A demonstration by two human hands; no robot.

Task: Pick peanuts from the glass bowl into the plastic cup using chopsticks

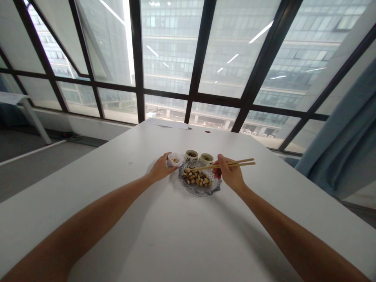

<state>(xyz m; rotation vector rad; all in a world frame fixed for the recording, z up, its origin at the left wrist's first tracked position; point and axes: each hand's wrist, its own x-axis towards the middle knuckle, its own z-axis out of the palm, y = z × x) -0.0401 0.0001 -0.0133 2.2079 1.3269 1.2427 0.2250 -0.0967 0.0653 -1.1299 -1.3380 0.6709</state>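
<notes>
My left hand (pixel 161 167) is closed around a small white bowl (pixel 175 160), which has a few pale nuts or seeds in its bottom. Between my fingers, my right hand (pixel 230 173) grips a pair of wooden chopsticks (pixel 239 163). Their tips point left, over a mix of nuts and seeds (pixel 198 178) heaped in a clear scalloped glass dish (pixel 202 192). Whether the tips pinch a piece is too small to tell. Just behind the dish stand two cream cups with dark markings, a left cup (pixel 191 155) with dark contents and a right cup (pixel 206 158).
Everything stands on a white table (pixel 164 235). Some papers (pixel 167 124) lie at its far edge, near a brown round spot (pixel 207 132). Large dark-framed windows rise behind it. A blue curtain (pixel 337 137) hangs at the right, and another table (pixel 13 98) stands at the left.
</notes>
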